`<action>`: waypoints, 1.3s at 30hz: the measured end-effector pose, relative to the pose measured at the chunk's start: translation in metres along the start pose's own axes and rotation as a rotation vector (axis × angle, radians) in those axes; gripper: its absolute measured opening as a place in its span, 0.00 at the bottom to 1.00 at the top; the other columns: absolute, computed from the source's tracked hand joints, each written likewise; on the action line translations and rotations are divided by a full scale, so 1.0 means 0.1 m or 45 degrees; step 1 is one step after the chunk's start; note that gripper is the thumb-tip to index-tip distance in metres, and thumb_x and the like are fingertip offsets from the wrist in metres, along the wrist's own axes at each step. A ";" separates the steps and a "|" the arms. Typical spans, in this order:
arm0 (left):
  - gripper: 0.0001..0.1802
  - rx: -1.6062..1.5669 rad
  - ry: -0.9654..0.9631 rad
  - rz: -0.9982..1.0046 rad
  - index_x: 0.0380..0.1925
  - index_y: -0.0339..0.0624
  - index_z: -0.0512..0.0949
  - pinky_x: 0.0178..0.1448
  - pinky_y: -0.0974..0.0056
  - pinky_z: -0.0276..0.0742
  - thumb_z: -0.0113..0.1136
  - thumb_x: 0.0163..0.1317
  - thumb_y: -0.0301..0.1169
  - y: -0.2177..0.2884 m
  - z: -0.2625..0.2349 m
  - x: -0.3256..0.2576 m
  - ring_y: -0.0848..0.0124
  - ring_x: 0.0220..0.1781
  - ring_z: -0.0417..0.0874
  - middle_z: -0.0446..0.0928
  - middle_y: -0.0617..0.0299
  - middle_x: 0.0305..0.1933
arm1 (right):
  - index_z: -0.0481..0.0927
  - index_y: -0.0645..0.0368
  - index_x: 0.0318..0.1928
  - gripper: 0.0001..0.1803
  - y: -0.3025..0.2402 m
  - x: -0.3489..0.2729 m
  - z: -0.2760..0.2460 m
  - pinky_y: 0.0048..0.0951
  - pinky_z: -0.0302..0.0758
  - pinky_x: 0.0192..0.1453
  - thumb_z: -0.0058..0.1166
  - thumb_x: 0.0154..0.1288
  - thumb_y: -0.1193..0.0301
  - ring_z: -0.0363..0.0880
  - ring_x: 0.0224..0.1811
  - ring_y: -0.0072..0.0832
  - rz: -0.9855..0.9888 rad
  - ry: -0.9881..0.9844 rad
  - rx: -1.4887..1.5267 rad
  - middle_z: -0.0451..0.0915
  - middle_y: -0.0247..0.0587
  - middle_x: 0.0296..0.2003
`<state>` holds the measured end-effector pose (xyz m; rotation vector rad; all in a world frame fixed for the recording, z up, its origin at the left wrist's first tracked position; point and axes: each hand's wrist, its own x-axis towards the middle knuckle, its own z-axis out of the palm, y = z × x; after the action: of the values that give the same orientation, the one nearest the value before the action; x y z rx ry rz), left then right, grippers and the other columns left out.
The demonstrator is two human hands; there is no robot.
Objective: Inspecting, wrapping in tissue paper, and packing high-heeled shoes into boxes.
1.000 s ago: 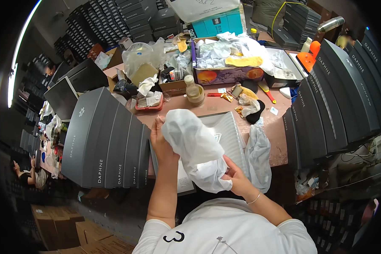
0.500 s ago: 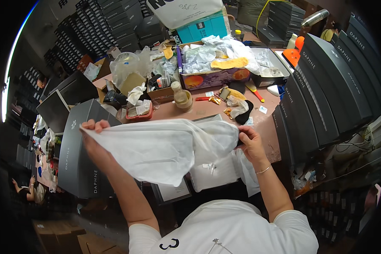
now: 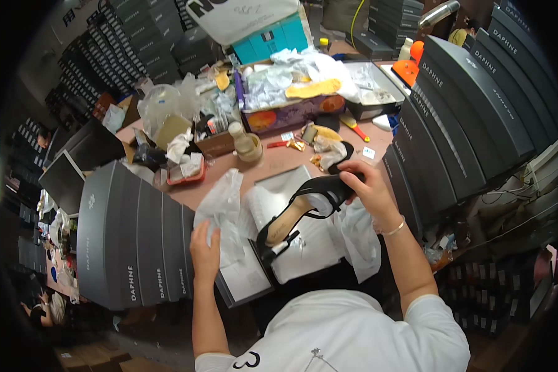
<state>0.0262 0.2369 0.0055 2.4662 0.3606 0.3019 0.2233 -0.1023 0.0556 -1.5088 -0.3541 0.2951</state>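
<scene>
The white sheet, spread wide between both hands half a second ago, now hangs from the left hand [image 3: 206, 249], fingers clamped on tissue paper [image 3: 224, 214], while the right hand [image 3: 367, 186] grips a black high-heeled shoe [image 3: 304, 211] above the open box [image 3: 254, 282] on the desk [image 3: 279, 162].

matt black shoe [image 3: 310, 208], crinkled tissue paper [image 3: 224, 214]

black high-heeled shoe [image 3: 304, 211] | tan insole, tilted, heel near-left, above open box | white tissue paper [image 3: 224, 214] | crumpled, left of shoe
</scene>
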 end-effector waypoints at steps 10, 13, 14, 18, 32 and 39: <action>0.38 -2.206 -0.166 -1.015 0.51 0.37 0.71 0.41 0.62 0.77 0.31 0.69 0.62 1.09 0.69 -0.39 0.68 0.36 0.76 0.76 0.55 0.43 | 0.76 0.60 0.51 0.25 0.22 -0.33 1.06 0.34 0.76 0.47 0.67 0.54 0.67 0.78 0.46 0.42 -0.675 -0.413 -0.718 0.78 0.47 0.44; 0.39 -2.212 -0.203 -0.784 0.47 0.39 0.71 0.49 0.62 0.74 0.28 0.68 0.65 0.98 0.86 -0.59 0.68 0.41 0.76 0.74 0.58 0.42 | 0.73 0.60 0.55 0.28 0.44 -0.50 1.24 0.37 0.75 0.51 0.64 0.51 0.71 0.76 0.48 0.43 -0.679 -0.521 -0.960 0.76 0.46 0.47; 0.39 -2.202 -0.143 -0.834 0.48 0.40 0.71 0.48 0.62 0.74 0.28 0.68 0.66 1.00 0.90 -0.65 0.68 0.41 0.76 0.74 0.59 0.41 | 0.72 0.60 0.55 0.28 0.49 -0.53 1.27 0.38 0.74 0.52 0.63 0.52 0.72 0.75 0.47 0.43 -0.657 -0.535 -0.929 0.76 0.47 0.46; 0.39 -2.159 0.021 -0.979 0.51 0.42 0.69 0.47 0.63 0.75 0.30 0.67 0.67 1.09 0.90 -0.77 0.69 0.42 0.76 0.73 0.60 0.42 | 0.67 0.60 0.62 0.35 0.53 -0.68 1.28 0.35 0.75 0.52 0.64 0.51 0.73 0.75 0.49 0.43 -0.617 -0.622 -0.836 0.75 0.48 0.48; 0.42 -1.957 0.025 -0.682 0.61 0.40 0.64 0.62 0.60 0.69 0.23 0.69 0.65 0.94 0.78 -0.69 0.65 0.60 0.73 0.71 0.56 0.58 | 0.56 0.58 0.70 0.43 0.43 -0.83 1.33 0.35 0.74 0.54 0.62 0.55 0.74 0.76 0.48 0.43 -0.287 -0.698 -0.412 0.68 0.54 0.55; 0.40 -1.864 0.244 -0.650 0.57 0.40 0.66 0.67 0.59 0.61 0.26 0.68 0.66 0.94 1.03 -0.76 0.65 0.63 0.68 0.69 0.55 0.58 | 0.47 0.59 0.73 0.51 0.38 -0.53 1.42 0.40 0.73 0.44 0.63 0.54 0.66 0.77 0.41 0.50 -0.257 -0.779 -0.544 0.77 0.56 0.45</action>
<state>0.0025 0.0835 -0.0272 0.8786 0.5541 0.3802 0.1184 0.0073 0.0192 -1.7594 -1.1046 0.5446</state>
